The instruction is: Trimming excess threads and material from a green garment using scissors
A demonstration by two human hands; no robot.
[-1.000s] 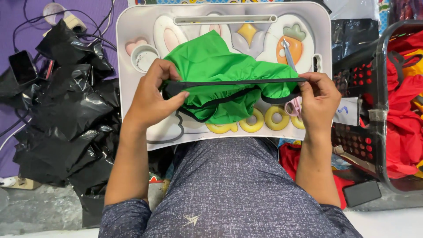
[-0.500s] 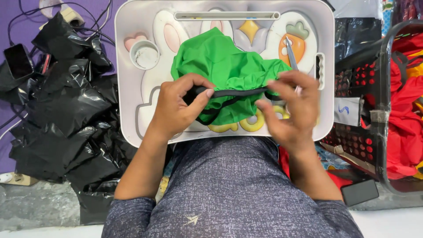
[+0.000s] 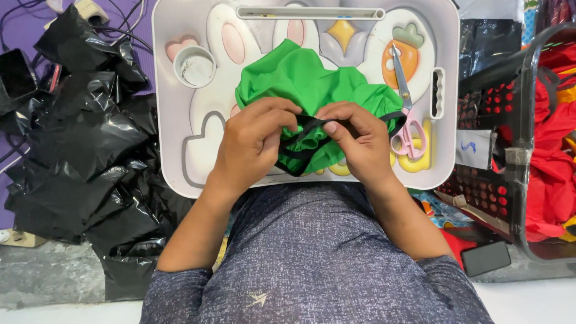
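Observation:
A bright green garment (image 3: 306,84) with a black elastic band (image 3: 309,123) lies bunched on a white lap tray (image 3: 174,144) decorated with rabbit and carrot shapes. My left hand (image 3: 252,141) and my right hand (image 3: 357,141) are close together at the tray's near edge, both pinching the black band where it folds under the green cloth. Part of the band loops below my fingers. Pink-handled scissors (image 3: 405,114) rest on the tray just right of my right hand.
A small white round cup (image 3: 195,66) sits on the tray's left. Crumpled black plastic bags (image 3: 84,150) pile to the left, with cables above them. A black basket (image 3: 528,138) holding red cloth stands at the right, and a dark phone (image 3: 486,258) lies below it.
My hands, first wide apart stretching the black band straight, have come together at the middle. The band is now slack and folded, and the green cloth is more bunched.

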